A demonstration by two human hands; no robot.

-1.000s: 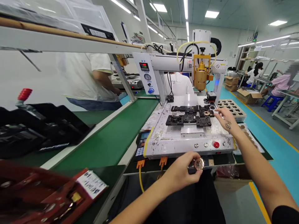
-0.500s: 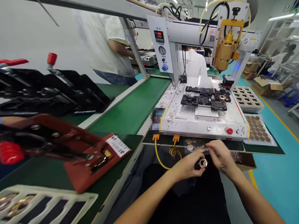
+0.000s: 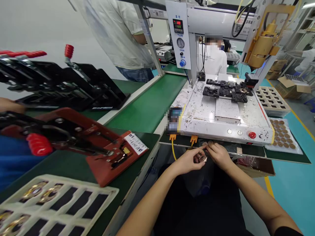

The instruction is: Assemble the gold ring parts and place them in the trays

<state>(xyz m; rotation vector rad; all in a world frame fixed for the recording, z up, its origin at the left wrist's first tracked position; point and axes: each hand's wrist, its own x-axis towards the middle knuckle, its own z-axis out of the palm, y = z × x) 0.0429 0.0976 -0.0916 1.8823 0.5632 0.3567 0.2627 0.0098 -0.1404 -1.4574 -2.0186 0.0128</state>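
My left hand (image 3: 189, 162) is closed around a small rose-gold watch case (image 3: 202, 158), whose round opening faces up and outward. Beside it, my right hand (image 3: 219, 155) has its fingers bent together at the bench edge, the fingertips touching small round discs (image 3: 210, 143) under the front of the machine. Whether a disc or film is pinched there is hidden by the fingers. The left index fingertip also reaches to that spot. Both hands are close together above my lap.
Ahead stands a white dispensing machine (image 3: 226, 131) with black fixtures (image 3: 225, 90) on its bed. Brown discs (image 3: 280, 134) lie on a sheet at right, near a slotted tray (image 3: 273, 98). At left are a red toggle press (image 3: 105, 170), a tray with gold cases (image 3: 113, 193) and another person's arm (image 3: 10, 105).
The view has turned left and down. My right hand has moved in to the discs at the bench edge, and its fingers have closed there. The left hand keeps hold of the watch case.
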